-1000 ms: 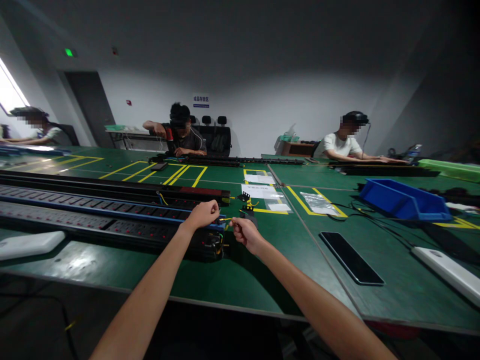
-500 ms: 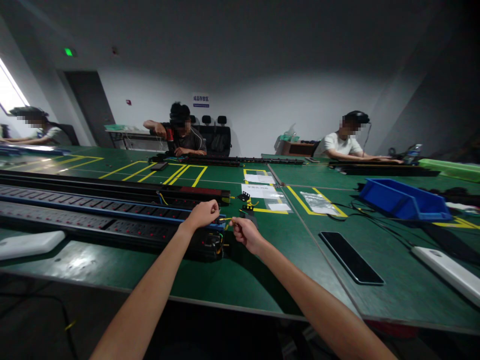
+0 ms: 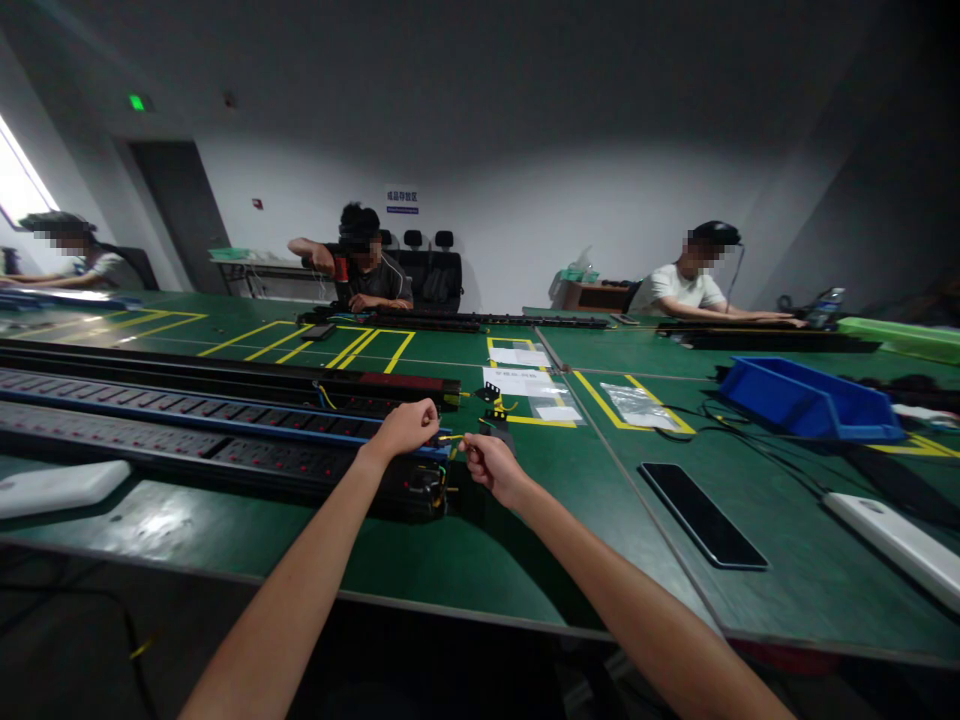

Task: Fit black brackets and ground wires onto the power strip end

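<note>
Long black power strips [image 3: 277,455] with rows of sockets and red dots lie side by side, running off to the left. One strip has blue edges [image 3: 322,427], and my left hand [image 3: 405,428] rests at its right end with fingers curled closed; what they hold is hidden. Just right of it, my right hand [image 3: 491,466] pinches the end of a thin yellow wire [image 3: 451,438] coming from that strip end. Loose wires [image 3: 439,488] show at the open end of the nearest strip. Small black brackets [image 3: 495,420] with a yellow-green wire lie beyond my right hand.
On the green table [image 3: 547,540] are a black phone [image 3: 701,515], a blue bin [image 3: 810,400], white devices [image 3: 64,488] at both sides, black cables, papers [image 3: 517,381] and a plastic bag [image 3: 637,407]. Three people sit opposite; one holds a red-and-black power tool [image 3: 341,272].
Both my hands keep almost the same pose at the strip's end, with the yellow wire still between them. The people opposite shift only slightly.
</note>
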`<state>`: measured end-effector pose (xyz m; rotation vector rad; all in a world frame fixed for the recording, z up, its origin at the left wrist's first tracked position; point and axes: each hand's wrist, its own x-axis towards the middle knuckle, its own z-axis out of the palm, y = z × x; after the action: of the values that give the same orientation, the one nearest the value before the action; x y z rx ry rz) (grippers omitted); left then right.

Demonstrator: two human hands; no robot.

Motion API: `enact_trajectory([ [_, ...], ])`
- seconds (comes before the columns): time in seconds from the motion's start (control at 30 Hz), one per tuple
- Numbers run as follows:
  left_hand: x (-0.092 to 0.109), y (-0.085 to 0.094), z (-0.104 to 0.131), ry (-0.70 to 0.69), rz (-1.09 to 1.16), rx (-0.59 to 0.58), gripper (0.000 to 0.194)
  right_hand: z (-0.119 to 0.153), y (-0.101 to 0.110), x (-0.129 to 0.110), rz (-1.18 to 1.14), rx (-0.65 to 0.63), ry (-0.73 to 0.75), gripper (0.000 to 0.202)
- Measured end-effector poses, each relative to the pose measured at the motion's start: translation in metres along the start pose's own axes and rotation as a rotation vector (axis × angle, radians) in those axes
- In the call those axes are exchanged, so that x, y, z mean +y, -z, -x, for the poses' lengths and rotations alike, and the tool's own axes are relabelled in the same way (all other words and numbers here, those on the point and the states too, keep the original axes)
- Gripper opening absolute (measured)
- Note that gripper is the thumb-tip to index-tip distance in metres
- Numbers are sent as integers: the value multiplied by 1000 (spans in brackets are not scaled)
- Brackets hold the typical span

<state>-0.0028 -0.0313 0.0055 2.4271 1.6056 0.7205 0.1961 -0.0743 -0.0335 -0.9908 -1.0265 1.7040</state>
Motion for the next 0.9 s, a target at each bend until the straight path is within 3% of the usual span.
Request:
enact_trajectory([
  [0.9, 0, -1, -1, -1, -5, 1, 8, 2, -1, -2, 2, 3, -11, 27],
])
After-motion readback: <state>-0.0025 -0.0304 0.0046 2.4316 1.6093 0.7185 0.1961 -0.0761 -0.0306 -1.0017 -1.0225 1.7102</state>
